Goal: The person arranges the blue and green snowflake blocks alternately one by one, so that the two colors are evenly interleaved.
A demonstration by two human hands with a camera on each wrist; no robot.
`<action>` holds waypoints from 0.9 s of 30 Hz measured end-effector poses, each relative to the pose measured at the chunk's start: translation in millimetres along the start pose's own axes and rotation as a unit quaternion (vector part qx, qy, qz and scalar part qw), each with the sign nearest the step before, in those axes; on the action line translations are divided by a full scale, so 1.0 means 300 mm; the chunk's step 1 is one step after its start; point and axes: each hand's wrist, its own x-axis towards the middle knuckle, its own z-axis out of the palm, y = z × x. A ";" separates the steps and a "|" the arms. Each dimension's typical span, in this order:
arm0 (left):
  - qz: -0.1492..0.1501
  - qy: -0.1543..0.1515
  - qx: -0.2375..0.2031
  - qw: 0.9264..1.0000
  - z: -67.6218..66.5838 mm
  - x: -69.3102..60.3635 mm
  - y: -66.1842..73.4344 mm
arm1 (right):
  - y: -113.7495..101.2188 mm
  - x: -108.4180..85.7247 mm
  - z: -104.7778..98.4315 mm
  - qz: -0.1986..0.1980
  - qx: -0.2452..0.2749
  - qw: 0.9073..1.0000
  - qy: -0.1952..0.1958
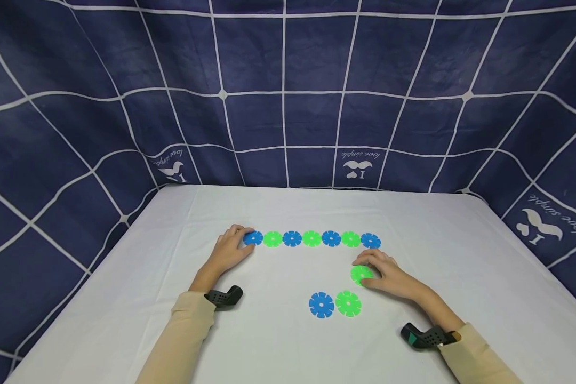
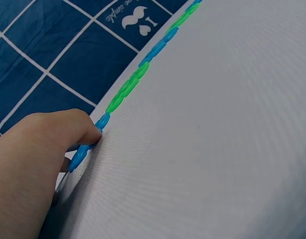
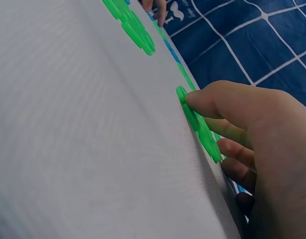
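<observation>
A row of several flower-shaped plastic discs in alternating blue and green lies across the white table in the head view. At its left end, my left hand holds the blue disc between thumb and fingers; the left wrist view shows the thumb on its near edge. Below the row's right end, my right hand grips a green disc, thumb on the near side and fingers on the far side. The right wrist view shows that green disc lying nearly flat, close to the cloth.
Nearer the person, a loose blue disc and a loose green disc lie side by side. White cloth covers the table. A dark blue curtain with white grid lines surrounds its back and sides. Each wrist wears a black camera band.
</observation>
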 end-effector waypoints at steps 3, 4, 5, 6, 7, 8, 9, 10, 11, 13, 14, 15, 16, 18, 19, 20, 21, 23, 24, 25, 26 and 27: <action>0.003 0.002 0.000 1.000 -0.003 0.000 -0.002 | 0.004 0.001 0.005 -0.007 0.000 1.000 0.006; 0.004 0.002 0.000 1.000 -0.003 0.001 -0.002 | 0.005 0.001 0.006 -0.008 0.000 1.000 0.008; 0.008 0.003 0.001 1.000 -0.004 0.000 -0.003 | 0.006 0.001 0.008 -0.008 0.002 1.000 0.010; 0.009 0.004 0.001 1.000 -0.004 0.001 -0.003 | 0.007 0.001 0.009 -0.008 0.003 1.000 0.010; 0.010 0.005 0.001 1.000 -0.004 0.000 -0.004 | 0.008 0.000 0.009 -0.007 0.003 1.000 0.011; 0.011 0.005 0.001 1.000 -0.004 0.000 -0.004 | 0.009 0.000 0.009 -0.007 0.002 1.000 0.011; 0.011 0.006 0.001 1.000 -0.004 0.000 -0.005 | 0.009 0.000 0.010 -0.006 0.001 1.000 0.011; 0.011 0.006 0.001 1.000 -0.003 0.000 -0.005 | 0.010 0.001 0.011 -0.005 0.001 1.000 0.011; 0.011 0.006 0.001 1.000 -0.002 0.001 -0.005 | 0.010 0.001 0.011 -0.004 0.001 1.000 0.011; 0.009 0.005 0.000 1.000 -0.001 0.002 -0.005 | 0.011 0.002 0.011 -0.001 0.002 1.000 0.010; 0.008 0.006 0.001 1.000 -0.001 0.002 -0.004 | 0.011 0.002 0.012 0.001 0.002 1.000 0.010; 0.008 0.005 0.001 1.000 0.000 0.003 -0.004 | 0.011 0.002 0.012 0.002 0.003 1.000 0.010; 0.008 0.005 0.001 1.000 0.000 0.003 -0.004 | 0.010 0.002 0.011 0.003 0.003 1.000 0.011; 0.008 0.004 0.002 1.000 -0.001 0.002 -0.004 | 0.009 0.001 0.010 0.005 0.003 1.000 0.010; 0.009 0.004 0.002 1.000 -0.001 0.001 -0.004 | 0.008 0.001 0.010 0.005 0.005 1.000 0.009; 0.009 0.004 0.004 1.000 -0.001 0.000 -0.004 | 0.007 0.001 0.008 0.007 0.009 1.000 0.008; 0.008 0.003 0.004 1.000 -0.001 -0.001 -0.004 | 0.005 0.001 0.006 0.008 0.014 1.000 0.006; 0.007 0.002 0.006 1.000 -0.001 -0.002 -0.004 | 0.001 0.002 0.001 0.014 0.031 0.999 -0.003; 0.006 0.002 0.005 1.000 0.000 -0.002 -0.004 | -0.001 0.003 -0.003 0.018 0.044 0.999 -0.010; 0.006 0.002 0.005 1.000 0.000 -0.002 -0.003 | -0.004 0.004 -0.006 0.024 0.058 0.998 -0.018; 0.005 0.002 0.005 1.000 0.000 -0.002 -0.002 | -0.006 0.005 -0.010 0.031 0.074 0.996 -0.027; 0.005 0.002 0.004 1.000 0.000 -0.002 -0.002 | -0.008 0.005 -0.015 0.036 0.087 0.995 -0.037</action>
